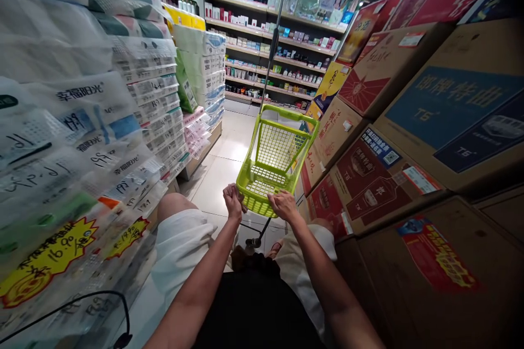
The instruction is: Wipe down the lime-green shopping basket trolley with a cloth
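A lime-green plastic shopping basket [246,184] with lattice sides stands in front of me, on what looks like a dark wheeled frame [262,227]. I see no goods in it. My left hand [234,200] is closed at the basket's near left corner, its fingers curled and partly hidden. Over the near rim, toward the right, my right hand [283,205] is curled with its fingers wrapped round the edge. The basket's raised handle [289,113] points away from me, and neither hand is on it.
Stacked packs of paper tissue [102,136] with price signs line the left. Large cardboard cartons [462,98] rise close on the right. Light floor tiles [229,136] run between them toward shelves [262,35] of small boxes and bottles. A thin pole [275,43] stands upright beyond the basket.
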A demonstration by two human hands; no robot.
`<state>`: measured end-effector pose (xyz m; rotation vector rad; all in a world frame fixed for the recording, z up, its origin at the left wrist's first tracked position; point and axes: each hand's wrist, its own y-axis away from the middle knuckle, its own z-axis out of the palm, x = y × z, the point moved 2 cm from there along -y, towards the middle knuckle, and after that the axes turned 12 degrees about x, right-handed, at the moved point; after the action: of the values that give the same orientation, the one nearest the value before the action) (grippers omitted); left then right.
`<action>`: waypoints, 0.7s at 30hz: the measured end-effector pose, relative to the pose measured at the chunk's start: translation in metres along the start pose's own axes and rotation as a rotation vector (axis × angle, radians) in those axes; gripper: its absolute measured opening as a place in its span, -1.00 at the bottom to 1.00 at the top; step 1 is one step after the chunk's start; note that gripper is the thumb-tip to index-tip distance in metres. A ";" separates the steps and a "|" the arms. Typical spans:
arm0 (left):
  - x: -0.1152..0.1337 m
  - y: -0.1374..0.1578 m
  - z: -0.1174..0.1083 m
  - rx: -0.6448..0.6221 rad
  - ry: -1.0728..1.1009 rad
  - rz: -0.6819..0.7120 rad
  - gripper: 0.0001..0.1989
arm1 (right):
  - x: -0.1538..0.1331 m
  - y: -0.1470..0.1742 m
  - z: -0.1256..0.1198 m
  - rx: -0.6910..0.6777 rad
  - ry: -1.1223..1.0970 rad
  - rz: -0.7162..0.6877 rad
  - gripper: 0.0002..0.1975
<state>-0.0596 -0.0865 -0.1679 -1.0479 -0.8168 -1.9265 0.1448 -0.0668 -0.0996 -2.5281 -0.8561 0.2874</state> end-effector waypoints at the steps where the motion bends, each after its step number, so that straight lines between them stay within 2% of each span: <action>1: -0.003 0.002 -0.004 -0.021 0.006 -0.078 -0.64 | -0.003 -0.001 0.000 0.001 0.024 0.026 -0.44; 2: -0.005 0.004 -0.006 -0.047 0.008 -0.125 -0.63 | -0.006 -0.002 0.001 0.009 0.046 0.060 -0.49; 4: -0.003 0.005 -0.006 -0.103 0.000 -0.123 -0.63 | -0.016 -0.003 0.005 0.046 0.062 0.148 -0.58; 7: 0.012 -0.001 0.001 -0.182 -0.063 0.039 -0.72 | -0.030 -0.003 0.012 0.119 0.003 0.230 -0.61; 10: 0.028 -0.010 0.001 -0.226 -0.175 0.208 -0.80 | -0.034 0.000 0.014 0.187 -0.065 0.220 -0.60; 14: 0.044 -0.020 0.006 -0.314 -0.368 0.367 -0.84 | -0.028 0.007 0.009 0.230 -0.133 0.193 -0.58; 16: 0.053 -0.025 0.023 -0.396 -0.492 0.432 -0.86 | -0.023 0.012 0.006 0.238 -0.156 0.184 -0.58; 18: 0.064 -0.034 0.050 -0.448 -0.636 0.460 -0.85 | -0.017 0.017 0.003 0.244 -0.171 0.169 -0.57; 21: 0.079 -0.050 0.095 -0.425 -0.809 0.429 -0.84 | -0.009 0.023 0.002 0.256 -0.185 0.140 -0.58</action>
<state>-0.0951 -0.0106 -0.0638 -2.1363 -0.5161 -1.3051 0.1492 -0.0878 -0.1114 -2.3485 -0.6619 0.6425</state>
